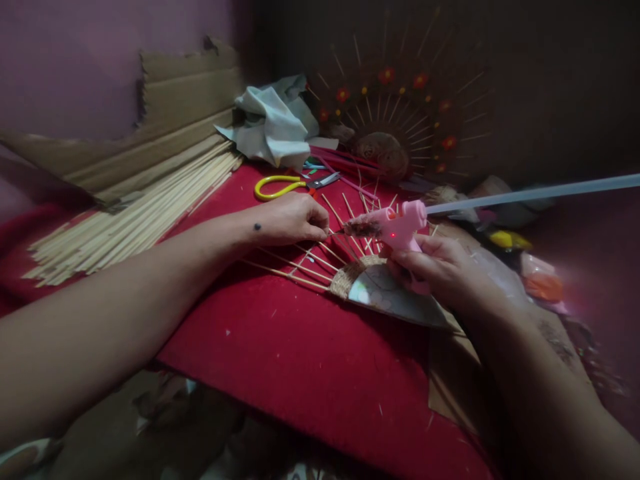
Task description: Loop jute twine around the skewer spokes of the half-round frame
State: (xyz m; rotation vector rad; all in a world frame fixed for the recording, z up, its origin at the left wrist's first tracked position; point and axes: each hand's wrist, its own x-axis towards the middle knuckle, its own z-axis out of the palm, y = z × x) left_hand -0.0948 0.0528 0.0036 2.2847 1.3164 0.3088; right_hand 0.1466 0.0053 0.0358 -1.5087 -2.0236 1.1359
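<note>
My right hand [445, 267] grips a pink glue gun [405, 223], a long translucent glue stick [530, 195] poking out of its back. The gun's darkened, dirty front points left, its tip close to the fingers of my left hand [295, 220]. Those fingers are pinched together above the thin sticks; what they hold, if anything, is too small to make out. Below both hands lies a fan-shaped piece with thin wooden sticks [310, 270] spreading from a half-round base [395, 293] edged with a woven band [343, 281]. My right hand and the gun hide part of it.
A red-covered table [300, 360] carries everything. Yellow-handled scissors [280, 188] lie beyond my left hand. A bundle of wooden sticks [145, 223] rests at left by torn cardboard [190, 87]. Behind are a crumpled cloth [275, 127] and a flowered stick sunburst [385, 120].
</note>
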